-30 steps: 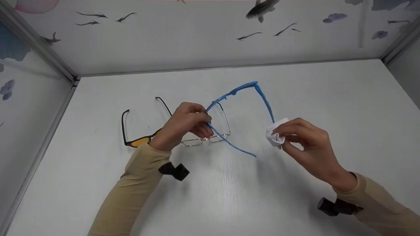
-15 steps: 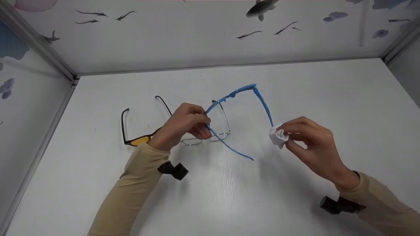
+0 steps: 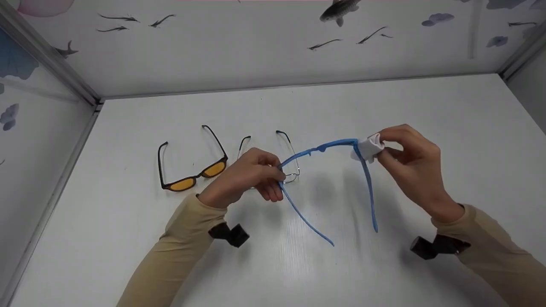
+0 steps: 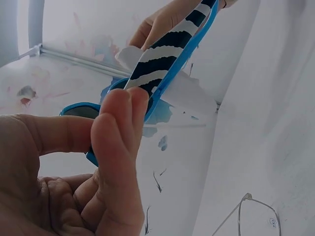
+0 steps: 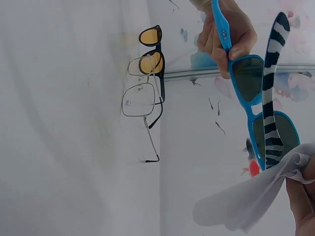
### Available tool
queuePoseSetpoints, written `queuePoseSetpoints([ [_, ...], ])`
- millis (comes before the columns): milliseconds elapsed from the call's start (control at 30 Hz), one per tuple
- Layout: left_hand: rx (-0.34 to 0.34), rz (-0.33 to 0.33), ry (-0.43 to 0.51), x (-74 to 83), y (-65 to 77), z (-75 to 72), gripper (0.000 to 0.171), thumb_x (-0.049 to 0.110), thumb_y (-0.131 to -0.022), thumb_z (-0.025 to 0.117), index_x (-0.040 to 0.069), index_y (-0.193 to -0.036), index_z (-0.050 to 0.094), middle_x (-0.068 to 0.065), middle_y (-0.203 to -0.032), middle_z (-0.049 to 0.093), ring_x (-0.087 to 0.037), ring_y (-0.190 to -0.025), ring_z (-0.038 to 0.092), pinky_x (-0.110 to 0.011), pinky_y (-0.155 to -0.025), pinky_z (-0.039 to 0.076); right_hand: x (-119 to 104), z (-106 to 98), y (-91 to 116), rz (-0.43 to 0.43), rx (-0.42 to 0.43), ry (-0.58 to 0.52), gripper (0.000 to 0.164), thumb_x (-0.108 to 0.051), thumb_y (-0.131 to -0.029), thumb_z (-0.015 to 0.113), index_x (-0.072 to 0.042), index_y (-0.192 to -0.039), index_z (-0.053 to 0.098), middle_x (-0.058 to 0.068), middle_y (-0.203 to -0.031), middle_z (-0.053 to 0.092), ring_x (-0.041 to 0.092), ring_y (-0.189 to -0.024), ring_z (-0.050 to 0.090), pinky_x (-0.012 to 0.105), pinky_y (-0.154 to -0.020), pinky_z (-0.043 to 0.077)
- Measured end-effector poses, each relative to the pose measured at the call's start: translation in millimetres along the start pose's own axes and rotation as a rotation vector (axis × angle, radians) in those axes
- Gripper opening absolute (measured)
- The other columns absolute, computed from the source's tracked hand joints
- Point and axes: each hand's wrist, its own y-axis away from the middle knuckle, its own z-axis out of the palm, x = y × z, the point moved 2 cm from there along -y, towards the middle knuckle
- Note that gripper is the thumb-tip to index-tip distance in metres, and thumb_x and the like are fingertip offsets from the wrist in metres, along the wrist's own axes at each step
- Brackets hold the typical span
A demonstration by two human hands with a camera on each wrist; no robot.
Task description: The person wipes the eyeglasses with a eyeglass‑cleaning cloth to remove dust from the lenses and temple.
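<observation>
Blue-framed sunglasses (image 3: 341, 142) with dark lenses are held above the table, both temples spread. Black and white zebra stripes cover the temple's inner face (image 5: 268, 93) in the right wrist view. My left hand (image 3: 251, 177) pinches the frame at its left corner between thumb and fingers. At the opposite corner, my right hand (image 3: 416, 168) grips a crumpled white cloth (image 3: 370, 147), which touches the frame near the hinge. Part of the cloth hangs loose in the right wrist view. Wire-rimmed glasses (image 3: 292, 177) lie behind my left hand, partly hidden by it.
Black-framed glasses with orange lenses (image 3: 182, 184) rest on the white table (image 3: 128, 238) left of my left hand, temples open. Panels with painted fish (image 3: 340, 10) and plants enclose the back and sides.
My right hand has moved the cloth from the right temple's tip up to the front corner by the hinge. The sunglasses have dropped and turned; my left hand has shifted slightly right and down.
</observation>
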Motion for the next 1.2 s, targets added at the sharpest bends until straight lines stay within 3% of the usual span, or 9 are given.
queuePoseSetpoints([
  [200,0.047,0.023,0.021,-2.8,0.1,-2.0,0.013,0.006,-0.085,0.051,-0.005,-0.084,0.058,-0.019,-0.072,0.063,-0.024,-0.058,0.063,-0.033,-0.057,0.052,3,-2,6,0.049,-0.028,-0.037,0.020,0.020,-0.075,0.052,0.016,-0.094,0.059,0.022,-0.090,0.056,0.022,-0.081,0.058,0.028,-0.073,0.049],
  [433,0.110,0.050,0.038,-1.8,1.0,-15.1,0.012,0.007,-0.084,0.051,-0.004,-0.083,0.057,-0.017,-0.070,0.063,-0.024,-0.058,0.063,-0.032,-0.056,0.052,-4,0,27,0.093,-0.152,-0.022,0.029,0.026,-0.071,0.053,0.013,-0.096,0.058,0.018,-0.089,0.057,0.018,-0.080,0.058,0.025,-0.069,0.050],
  [667,0.188,0.076,0.019,-4.9,-1.5,-31.2,0.014,0.009,-0.085,0.051,-0.004,-0.083,0.057,-0.018,-0.069,0.063,-0.026,-0.058,0.063,-0.033,-0.056,0.052,-19,6,43,0.134,-0.247,-0.101,0.039,0.032,-0.066,0.050,0.008,-0.095,0.060,0.017,-0.091,0.058,0.017,-0.082,0.057,0.026,-0.067,0.051],
  [933,0.222,0.060,-0.003,-10.2,-4.5,-38.8,0.013,0.009,-0.085,0.052,-0.003,-0.085,0.057,-0.017,-0.069,0.063,-0.027,-0.060,0.063,-0.032,-0.057,0.052,-33,15,37,0.105,-0.305,-0.159,0.043,0.033,-0.063,0.048,0.006,-0.094,0.061,0.017,-0.090,0.058,0.019,-0.083,0.057,0.030,-0.066,0.051],
  [1067,0.215,0.057,-0.008,-10.5,-4.7,-36.8,0.013,0.010,-0.084,0.052,-0.002,-0.084,0.057,-0.017,-0.069,0.063,-0.030,-0.062,0.063,-0.033,-0.058,0.052,-35,17,30,0.121,-0.307,-0.111,0.041,0.031,-0.065,0.052,0.004,-0.095,0.062,0.014,-0.090,0.059,0.017,-0.082,0.058,0.028,-0.068,0.051],
  [1200,0.187,0.048,-0.003,-9.3,-2.7,-33.5,0.013,0.010,-0.084,0.053,-0.003,-0.083,0.057,-0.016,-0.069,0.063,-0.026,-0.059,0.063,-0.033,-0.057,0.052,-30,19,27,0.094,-0.337,-0.046,0.038,0.028,-0.066,0.056,0.002,-0.094,0.062,0.012,-0.089,0.059,0.017,-0.082,0.058,0.027,-0.070,0.050],
])
